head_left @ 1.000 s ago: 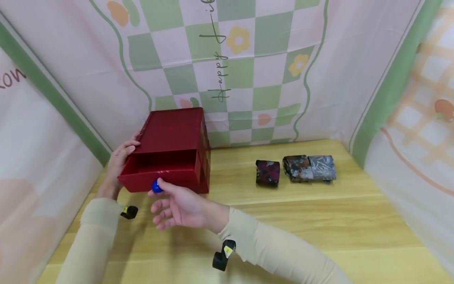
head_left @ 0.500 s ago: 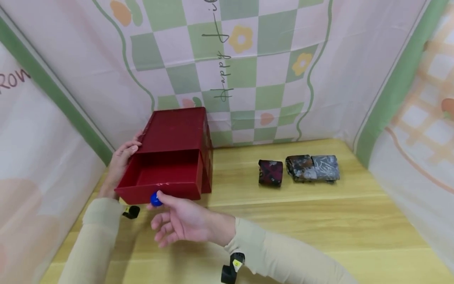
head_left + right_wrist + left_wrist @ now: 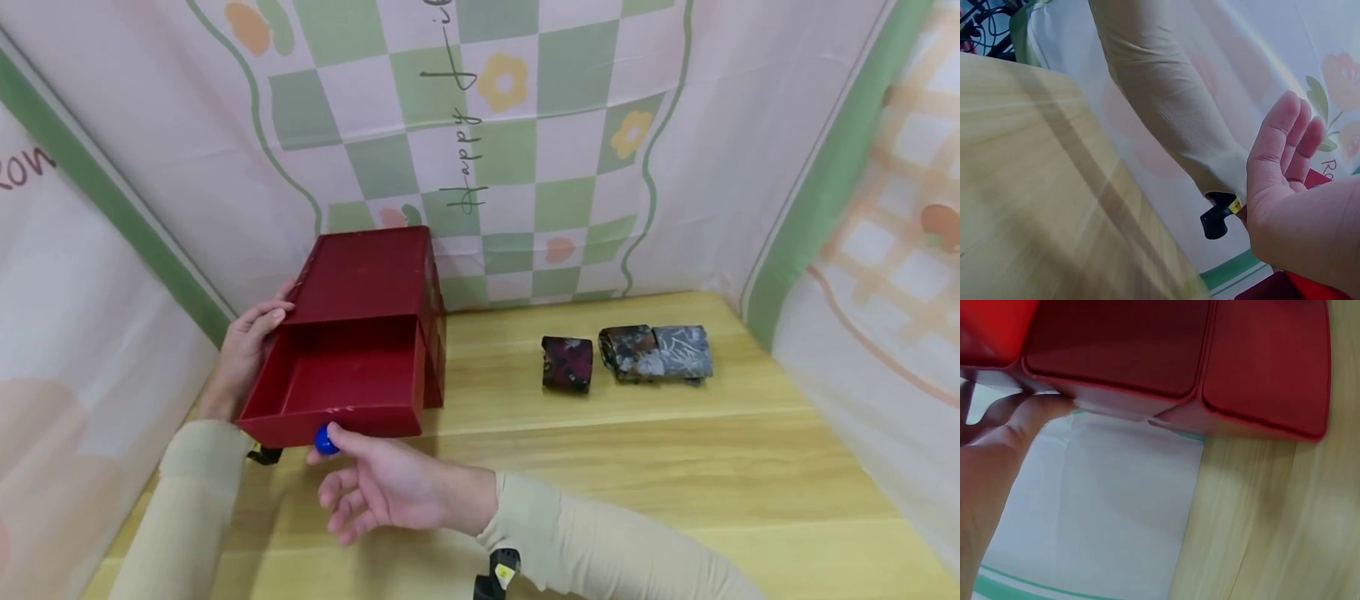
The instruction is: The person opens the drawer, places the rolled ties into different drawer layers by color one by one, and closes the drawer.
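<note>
Lower centre of frame: right-hand grip (image 3: 386, 483) pinching blue knob (image 3: 325, 440), remaining fingers loose. Knob sits on front of red drawer (image 3: 375, 422), left of centre, drawer slid out. Left-hand grip (image 3: 243, 346), frame left, laid unclenched against side of red cabinet (image 3: 360, 275). Right of centre, on wooden surface (image 3: 637, 467): dark red patterned roll (image 3: 567, 365), longer grey patterned bundle (image 3: 656, 354). Checkered cloth (image 3: 577, 67) behind, top.

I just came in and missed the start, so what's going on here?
A person's right grip pinches the blue knob on the front of a red drawer, which stands open, its inside showing. The left grip rests against the left side of the red cabinet. Over to the right, dark patterned bundles lie on the wooden table, untouched.
</note>
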The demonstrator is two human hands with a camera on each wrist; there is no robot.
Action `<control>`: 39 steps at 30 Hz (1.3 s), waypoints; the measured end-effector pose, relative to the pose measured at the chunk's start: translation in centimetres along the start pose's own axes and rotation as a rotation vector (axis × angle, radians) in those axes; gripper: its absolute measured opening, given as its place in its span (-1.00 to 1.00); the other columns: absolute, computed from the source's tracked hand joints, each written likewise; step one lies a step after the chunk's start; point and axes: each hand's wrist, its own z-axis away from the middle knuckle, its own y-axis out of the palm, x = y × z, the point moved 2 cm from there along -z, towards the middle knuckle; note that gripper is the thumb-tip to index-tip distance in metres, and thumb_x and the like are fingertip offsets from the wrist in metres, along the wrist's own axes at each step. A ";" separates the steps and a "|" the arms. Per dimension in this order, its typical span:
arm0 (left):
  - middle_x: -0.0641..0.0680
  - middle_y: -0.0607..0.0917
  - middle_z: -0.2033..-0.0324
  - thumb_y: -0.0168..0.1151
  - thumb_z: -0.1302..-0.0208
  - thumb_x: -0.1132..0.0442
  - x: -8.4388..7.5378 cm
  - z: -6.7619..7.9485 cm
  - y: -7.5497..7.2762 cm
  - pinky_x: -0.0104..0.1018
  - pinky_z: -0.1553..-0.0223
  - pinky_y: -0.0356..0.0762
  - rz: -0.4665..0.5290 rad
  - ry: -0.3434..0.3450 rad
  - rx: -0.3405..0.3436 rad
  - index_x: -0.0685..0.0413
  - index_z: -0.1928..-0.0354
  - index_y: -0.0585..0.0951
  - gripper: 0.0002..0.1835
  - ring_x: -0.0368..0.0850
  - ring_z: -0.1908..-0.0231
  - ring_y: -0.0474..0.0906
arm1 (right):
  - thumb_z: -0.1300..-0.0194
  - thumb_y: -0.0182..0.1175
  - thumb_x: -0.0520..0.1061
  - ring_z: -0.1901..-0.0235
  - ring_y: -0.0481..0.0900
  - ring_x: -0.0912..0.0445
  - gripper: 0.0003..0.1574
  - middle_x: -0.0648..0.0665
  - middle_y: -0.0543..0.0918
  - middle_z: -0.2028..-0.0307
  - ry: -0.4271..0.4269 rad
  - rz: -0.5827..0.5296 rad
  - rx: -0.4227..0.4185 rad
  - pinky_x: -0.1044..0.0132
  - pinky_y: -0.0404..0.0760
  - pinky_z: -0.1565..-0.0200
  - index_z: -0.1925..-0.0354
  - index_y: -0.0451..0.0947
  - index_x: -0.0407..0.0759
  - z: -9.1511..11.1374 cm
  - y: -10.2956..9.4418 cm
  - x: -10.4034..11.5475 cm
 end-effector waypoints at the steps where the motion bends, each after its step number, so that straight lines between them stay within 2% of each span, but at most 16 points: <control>1: 0.05 0.29 -0.50 0.08 -0.56 0.29 0.0 0.0 -0.1 -0.49 -0.23 0.36 -0.010 -0.003 0.012 0.07 0.07 0.75 -0.77 -0.05 -0.54 -0.01 | -0.56 -0.16 0.37 0.48 0.62 0.21 -0.51 0.08 0.61 0.43 0.002 0.002 0.003 0.27 0.68 0.29 -0.04 0.36 0.06 0.0 0.0 0.0; 6: 0.12 0.17 -0.55 -0.02 -0.59 0.32 -0.1 0.1 -0.5 -0.43 -0.22 0.42 -0.010 0.017 0.096 0.04 0.02 0.73 -0.71 0.00 -0.56 -0.07 | -0.55 -0.16 0.37 0.48 0.62 0.20 -0.49 0.07 0.62 0.41 0.009 0.010 0.008 0.27 0.68 0.29 -0.07 0.36 0.04 0.1 -0.1 -0.2; 10: 0.14 0.12 -0.57 -0.09 -0.59 0.38 0.1 0.2 -0.8 -0.38 -0.19 0.46 0.015 0.026 0.129 0.03 -0.01 0.72 -0.66 0.00 -0.56 -0.08 | -0.56 -0.16 0.37 0.49 0.61 0.19 -0.46 0.05 0.61 0.41 0.023 0.011 0.003 0.27 0.67 0.30 -0.13 0.36 0.02 0.1 -0.3 -0.4; 18: 0.14 0.12 -0.57 -0.04 -0.57 0.37 0.0 0.3 -0.7 -0.38 -0.12 0.52 -0.026 0.039 0.118 0.03 0.04 0.72 -0.69 0.06 -0.56 -0.11 | -0.56 -0.14 0.36 0.50 0.61 0.17 -0.41 0.04 0.61 0.41 0.024 0.006 -0.010 0.27 0.67 0.32 -0.21 0.35 -0.02 -0.1 -0.6 -0.6; 25: 0.05 0.27 -0.52 -0.02 -0.58 0.34 0.0 0.3 -0.7 -0.38 -0.08 0.56 -0.014 0.024 0.110 0.06 0.06 0.71 -0.73 -0.03 -0.51 0.06 | -0.57 -0.15 0.35 0.51 0.61 0.18 -0.46 0.04 0.62 0.41 0.023 0.007 -0.001 0.28 0.67 0.34 -0.16 0.36 0.02 0.0 -0.6 -0.6; 31: -0.01 0.38 -0.45 0.01 -0.57 0.36 0.1 0.3 -0.6 -0.40 -0.12 0.51 -0.006 0.025 0.085 0.06 0.05 0.72 -0.74 -0.04 -0.53 0.03 | -0.57 -0.19 0.37 0.49 0.61 0.19 -0.47 0.04 0.64 0.38 0.022 0.028 0.035 0.30 0.66 0.34 -0.14 0.36 0.07 0.1 -0.7 -0.6; 36: -0.03 0.37 -0.44 -0.01 -0.57 0.38 0.1 0.3 -0.6 -0.40 -0.12 0.52 0.011 0.013 0.090 0.07 0.05 0.72 -0.72 0.01 -0.55 -0.04 | -0.58 -0.24 0.38 0.43 0.65 0.15 -0.42 0.00 0.67 0.30 0.077 0.063 0.080 0.22 0.68 0.28 -0.21 0.33 0.06 0.7 -0.9 -0.7; 39: -0.04 0.37 -0.44 -0.01 -0.57 0.37 0.0 0.3 -0.6 -0.39 -0.12 0.52 0.014 0.005 0.091 0.06 0.05 0.72 -0.72 0.01 -0.55 -0.06 | -0.59 -0.30 0.38 0.35 0.68 0.08 -0.32 -0.06 0.67 0.23 0.126 0.156 0.116 0.16 0.69 0.23 -0.32 0.29 -0.01 1.4 -1.2 -0.5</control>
